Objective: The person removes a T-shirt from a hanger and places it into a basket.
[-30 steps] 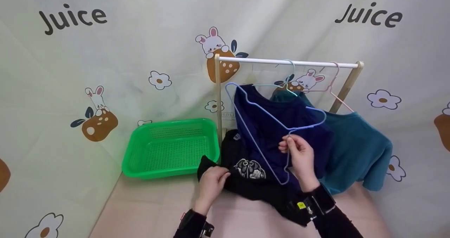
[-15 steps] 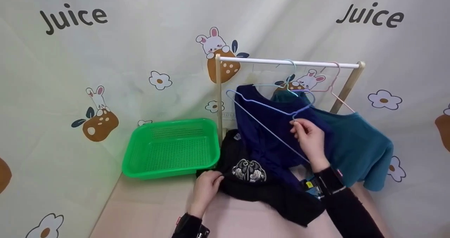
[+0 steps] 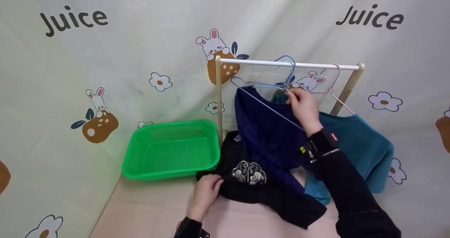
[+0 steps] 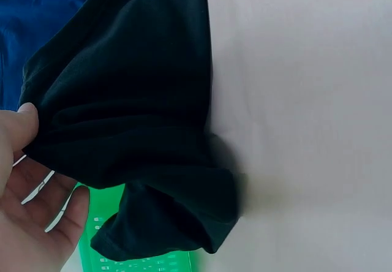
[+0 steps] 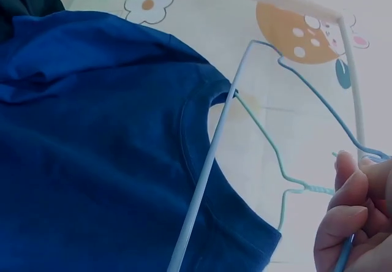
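My right hand [image 3: 291, 94] pinches the neck of a bare lavender wire hanger [image 3: 262, 102]; its hook [image 3: 286, 59] arches over the white rail [image 3: 246, 60] of a small wooden rack. The fingertips [image 5: 352, 189] and hanger bar [image 5: 208, 162] show in the right wrist view. A navy shirt [image 3: 267, 132] hangs on a light-blue hanger [image 5: 275, 162] just behind. My left hand [image 3: 215, 184] grips the edge of a black garment [image 3: 253, 181] with a white emblem, lying on the table. In the left wrist view the thumb [image 4: 24, 122] presses the black cloth [image 4: 135, 113].
A green perforated basket [image 3: 172, 148] stands left of the rack. A teal shirt [image 3: 355, 143] hangs on a pink hanger [image 3: 334, 87] at the rail's right end. Printed cloth walls close the back and sides. The pale table [image 3: 147, 210] spreads before me.
My right hand has lifted the lavender hanger from over the black garment up to the rail. The left hand stayed on the black garment's edge, shifting slightly down.
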A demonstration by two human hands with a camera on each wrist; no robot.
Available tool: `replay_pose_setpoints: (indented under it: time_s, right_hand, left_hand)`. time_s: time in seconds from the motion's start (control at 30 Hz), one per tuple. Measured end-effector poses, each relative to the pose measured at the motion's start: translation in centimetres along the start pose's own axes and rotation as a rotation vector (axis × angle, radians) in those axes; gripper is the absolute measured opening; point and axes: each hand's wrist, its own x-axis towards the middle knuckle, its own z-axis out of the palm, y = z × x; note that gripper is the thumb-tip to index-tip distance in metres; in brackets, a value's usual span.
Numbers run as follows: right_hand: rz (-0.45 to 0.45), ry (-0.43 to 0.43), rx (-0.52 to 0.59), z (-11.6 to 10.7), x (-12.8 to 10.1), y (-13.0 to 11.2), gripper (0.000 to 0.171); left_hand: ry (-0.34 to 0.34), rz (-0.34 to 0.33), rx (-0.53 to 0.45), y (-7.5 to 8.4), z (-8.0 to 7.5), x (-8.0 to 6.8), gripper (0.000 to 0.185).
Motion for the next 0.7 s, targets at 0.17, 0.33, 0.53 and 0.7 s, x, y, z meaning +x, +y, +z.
replay_pose_setpoints:
  time_s: [0.17,0.33,0.53,0.7]
  right_hand:
    - [0.012,-0.024,-0.031,0.8,0.9,-0.1,0.023]
    - [0.009,-0.032,-0.068,1.6,1.5,-0.2,0.023]
    - [0.013,-0.073,-0.072,2.9,1.5,-0.4,0.021]
    - [0.008,-0.17,-0.079,3.8,1.2,-0.5,0.021]
  left_hand:
    - [-0.026,-0.02,0.018,0.2,0.1,0.0,0.009]
    - [-0.056,-0.058,0.009,0.2,0.2,-0.3,0.014]
    - [-0.119,-0.08,-0.008,0.5,0.7,-0.5,0.026]
    - [-0.179,-0.102,-0.013,0.7,1.3,-0.6,0.04]
